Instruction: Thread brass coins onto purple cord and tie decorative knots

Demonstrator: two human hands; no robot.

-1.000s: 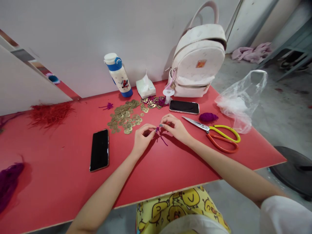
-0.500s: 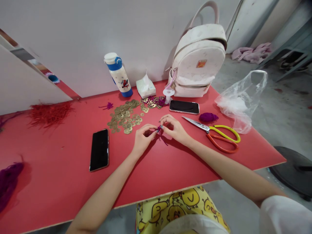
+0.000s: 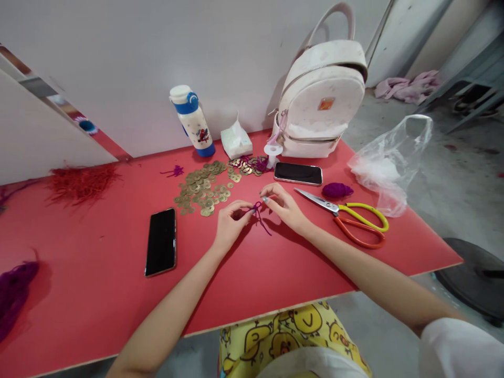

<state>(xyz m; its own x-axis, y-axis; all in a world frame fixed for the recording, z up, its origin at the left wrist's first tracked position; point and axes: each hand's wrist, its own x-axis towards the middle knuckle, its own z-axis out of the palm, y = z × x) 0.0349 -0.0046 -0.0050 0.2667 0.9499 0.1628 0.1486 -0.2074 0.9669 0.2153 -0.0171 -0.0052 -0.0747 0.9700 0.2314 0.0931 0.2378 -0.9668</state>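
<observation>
Between thumb and fingers my left hand pinches a short piece of purple yarn, which shows a small loop with loose ends hanging to the lower right. Just right of the yarn, my right hand has its thumb and fingers apart, with nothing visible between them. Brass-coloured coins with holes lie in a loose heap beyond my left hand. More purple yarn strands rest over coins near a white spool.
Scissors and a purple yarn ball lie right of my hands. Two phones rest on the red table. A bottle, tissue pack and backpack stand at the back, a plastic bag at right.
My right thumb and fingers have parted and moved slightly off the yarn. The yarn's loop and hanging ends now show more. My left hand keeps its pinch.
</observation>
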